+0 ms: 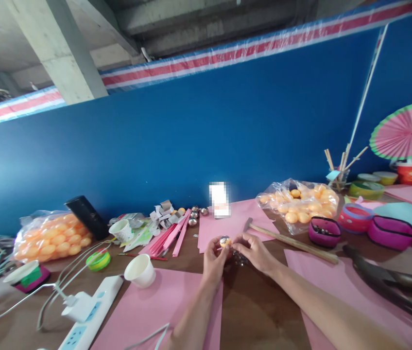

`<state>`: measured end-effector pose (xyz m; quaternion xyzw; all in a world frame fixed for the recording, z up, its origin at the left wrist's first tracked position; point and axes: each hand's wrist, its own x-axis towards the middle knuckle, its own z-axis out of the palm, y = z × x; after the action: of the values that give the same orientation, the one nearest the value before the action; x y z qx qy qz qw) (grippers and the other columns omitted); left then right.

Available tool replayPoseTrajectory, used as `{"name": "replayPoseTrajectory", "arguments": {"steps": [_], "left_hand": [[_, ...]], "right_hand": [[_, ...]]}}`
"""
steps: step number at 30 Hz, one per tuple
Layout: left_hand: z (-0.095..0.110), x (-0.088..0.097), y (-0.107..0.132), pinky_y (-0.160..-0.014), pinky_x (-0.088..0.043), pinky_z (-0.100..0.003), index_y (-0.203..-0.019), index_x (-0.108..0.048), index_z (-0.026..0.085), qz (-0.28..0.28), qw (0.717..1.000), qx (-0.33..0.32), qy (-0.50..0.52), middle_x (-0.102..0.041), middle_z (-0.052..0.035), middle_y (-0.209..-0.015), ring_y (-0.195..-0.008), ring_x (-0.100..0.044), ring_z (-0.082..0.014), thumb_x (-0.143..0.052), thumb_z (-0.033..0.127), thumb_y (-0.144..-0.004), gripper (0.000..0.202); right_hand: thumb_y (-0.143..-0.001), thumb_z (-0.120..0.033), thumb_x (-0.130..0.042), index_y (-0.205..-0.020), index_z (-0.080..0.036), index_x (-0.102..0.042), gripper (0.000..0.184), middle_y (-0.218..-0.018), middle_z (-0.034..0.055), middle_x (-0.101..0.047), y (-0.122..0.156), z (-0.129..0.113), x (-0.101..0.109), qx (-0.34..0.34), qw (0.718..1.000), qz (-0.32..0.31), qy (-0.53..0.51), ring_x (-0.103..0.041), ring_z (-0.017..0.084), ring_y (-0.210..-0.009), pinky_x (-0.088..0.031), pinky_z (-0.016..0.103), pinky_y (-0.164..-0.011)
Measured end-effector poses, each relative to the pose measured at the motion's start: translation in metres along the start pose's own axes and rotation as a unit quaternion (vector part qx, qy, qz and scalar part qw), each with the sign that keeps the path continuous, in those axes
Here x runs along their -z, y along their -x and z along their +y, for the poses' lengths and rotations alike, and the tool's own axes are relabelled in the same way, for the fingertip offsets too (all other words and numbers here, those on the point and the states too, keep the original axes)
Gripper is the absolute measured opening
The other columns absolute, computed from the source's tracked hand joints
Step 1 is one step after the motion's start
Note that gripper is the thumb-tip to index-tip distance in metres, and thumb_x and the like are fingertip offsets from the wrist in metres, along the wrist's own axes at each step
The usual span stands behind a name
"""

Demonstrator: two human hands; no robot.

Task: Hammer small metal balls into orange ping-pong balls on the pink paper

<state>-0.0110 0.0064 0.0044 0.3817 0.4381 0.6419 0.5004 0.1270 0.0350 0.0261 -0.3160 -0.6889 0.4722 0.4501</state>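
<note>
My left hand [214,257] is closed round a small orange ball [225,241] held just above the brown table. My right hand [255,251] pinches at the same ball from the right, fingers pressed together; something small and dark [241,257] lies under the two hands. Both hands meet near the front edge of a pink paper sheet [228,223]. A hammer with a wooden handle [293,241] lies just behind my right hand.
Bags of orange balls sit at the left [51,236] and at the back right [300,200]. Paper cups [140,270], a white power strip [89,311], pink strips [171,236], magenta tubs [391,232], a pink paper fan [408,130] and large dark scissors [391,284] surround the hands.
</note>
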Motion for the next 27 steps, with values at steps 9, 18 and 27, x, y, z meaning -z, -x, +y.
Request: {"name": "replayPoseTrajectory", "arguments": {"steps": [9,18,27], "left_hand": [[-0.0022,0.0018,-0.0017,-0.069,-0.051,-0.028,-0.101,-0.052,0.014,-0.012,1.000,-0.002,-0.007,-0.063,-0.0104,-0.094,-0.079,-0.063,-0.0174,-0.067,0.034,-0.064,0.044],[-0.0011,0.0006,-0.0007,-0.070,-0.051,-0.029,-0.098,-0.054,0.014,-0.007,1.000,-0.004,0.003,-0.064,-0.0096,-0.092,-0.078,-0.063,-0.0174,-0.069,0.034,-0.062,0.044],[-0.0020,0.0020,-0.0016,-0.068,-0.051,-0.029,-0.100,-0.053,0.014,-0.012,1.000,-0.004,-0.006,-0.063,-0.0103,-0.093,-0.079,-0.063,-0.0175,-0.068,0.034,-0.063,0.044]], "right_hand": [[-0.076,-0.037,-0.052,-0.080,-0.017,-0.058,0.022,-0.075,0.0018,-0.061,-0.0004,0.0041,-0.0008,-0.007,1.000,0.000,-0.010,-0.056,0.014,-0.069,-0.045,0.026,-0.064],[-0.076,-0.037,-0.052,-0.081,-0.017,-0.057,0.021,-0.076,0.0018,-0.061,0.0000,0.0029,-0.0006,-0.001,1.000,-0.003,-0.010,-0.057,0.015,-0.070,-0.045,0.026,-0.066],[-0.076,-0.037,-0.052,-0.081,-0.017,-0.057,0.022,-0.076,0.0018,-0.061,-0.0004,0.0034,-0.0004,-0.006,1.000,-0.006,-0.013,-0.057,0.015,-0.072,-0.045,0.027,-0.066]]}}
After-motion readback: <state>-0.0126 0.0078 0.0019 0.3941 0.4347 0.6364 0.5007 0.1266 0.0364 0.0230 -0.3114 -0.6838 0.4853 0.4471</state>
